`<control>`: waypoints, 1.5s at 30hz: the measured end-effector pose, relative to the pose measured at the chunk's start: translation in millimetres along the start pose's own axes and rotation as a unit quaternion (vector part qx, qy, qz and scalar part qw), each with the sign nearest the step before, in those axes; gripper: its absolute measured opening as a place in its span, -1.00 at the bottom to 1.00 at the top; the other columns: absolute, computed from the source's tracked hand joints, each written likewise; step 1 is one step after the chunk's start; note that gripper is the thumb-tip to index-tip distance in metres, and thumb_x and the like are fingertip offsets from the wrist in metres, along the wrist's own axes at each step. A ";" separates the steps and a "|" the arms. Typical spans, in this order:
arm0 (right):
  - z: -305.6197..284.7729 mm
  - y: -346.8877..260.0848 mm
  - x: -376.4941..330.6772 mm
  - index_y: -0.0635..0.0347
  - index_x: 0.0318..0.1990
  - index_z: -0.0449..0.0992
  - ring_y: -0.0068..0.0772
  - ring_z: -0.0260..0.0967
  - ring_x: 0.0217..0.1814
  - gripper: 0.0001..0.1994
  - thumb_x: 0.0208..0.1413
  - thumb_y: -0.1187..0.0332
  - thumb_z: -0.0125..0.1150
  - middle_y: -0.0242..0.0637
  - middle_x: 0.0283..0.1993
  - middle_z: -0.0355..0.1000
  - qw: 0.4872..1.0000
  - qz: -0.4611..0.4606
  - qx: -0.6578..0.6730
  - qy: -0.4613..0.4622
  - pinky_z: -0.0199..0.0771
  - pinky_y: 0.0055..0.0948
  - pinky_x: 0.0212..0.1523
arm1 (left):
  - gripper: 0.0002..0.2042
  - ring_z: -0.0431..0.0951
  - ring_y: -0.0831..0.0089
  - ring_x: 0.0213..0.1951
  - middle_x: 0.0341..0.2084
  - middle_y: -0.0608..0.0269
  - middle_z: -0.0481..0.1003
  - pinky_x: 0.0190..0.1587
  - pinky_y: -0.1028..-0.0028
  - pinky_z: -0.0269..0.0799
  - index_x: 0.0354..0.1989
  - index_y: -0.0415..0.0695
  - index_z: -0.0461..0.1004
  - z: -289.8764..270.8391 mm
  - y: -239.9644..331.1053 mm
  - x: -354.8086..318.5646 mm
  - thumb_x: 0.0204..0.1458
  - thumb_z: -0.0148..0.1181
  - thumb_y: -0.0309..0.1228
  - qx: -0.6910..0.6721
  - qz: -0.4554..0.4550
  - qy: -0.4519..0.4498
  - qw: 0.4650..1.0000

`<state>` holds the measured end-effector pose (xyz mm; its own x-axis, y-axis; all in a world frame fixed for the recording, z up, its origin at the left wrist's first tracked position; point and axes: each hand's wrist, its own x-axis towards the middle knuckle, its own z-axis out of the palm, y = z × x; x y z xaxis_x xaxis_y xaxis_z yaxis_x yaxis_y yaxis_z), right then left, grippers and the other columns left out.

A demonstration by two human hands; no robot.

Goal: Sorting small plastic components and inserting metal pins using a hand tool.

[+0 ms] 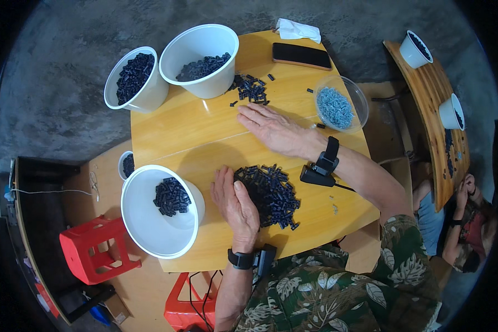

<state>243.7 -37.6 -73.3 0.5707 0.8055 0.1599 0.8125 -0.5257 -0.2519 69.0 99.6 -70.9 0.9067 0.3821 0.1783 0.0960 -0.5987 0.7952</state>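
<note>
My left hand [235,202] rests on edge against the left side of a large pile of small black cylindrical pieces [274,196], its fingers stretched out and holding nothing I can see. Further off, my right hand [274,130] lies low over the table with fingers extended together, their tips just short of a smaller scatter of the same black pieces [249,88]. To the left of my left hand stands a white bucket [133,221] with a heap of black pieces [172,197] inside.
Two more white buckets [191,83] [149,94] of black pieces stand at the far left. At the far right are a phone [301,56], a white tissue [299,30] and a clear tub of small silvery parts [335,108]. Red stools [94,249] stand left; another person [465,221] works at a bench [426,94].
</note>
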 end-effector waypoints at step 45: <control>4.8 6.3 22.8 0.48 0.27 0.21 -0.01 -0.09 0.52 -0.53 0.19 0.54 -0.16 0.07 0.42 0.05 0.999 0.035 0.011 0.029 -0.01 -0.20 0.48 | -0.59 0.24 0.00 0.28 0.16 -0.08 0.37 0.38 0.05 -0.09 0.10 -0.32 0.39 1.5 -2.2 -1.5 0.32 -0.20 -0.25 -0.027 -0.007 0.021 0.999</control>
<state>261.2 -21.2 -75.9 0.6329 0.7490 0.1959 0.7676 -0.5741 -0.2851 68.1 99.3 -73.8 0.8873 0.4200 0.1903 0.0849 -0.5544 0.8279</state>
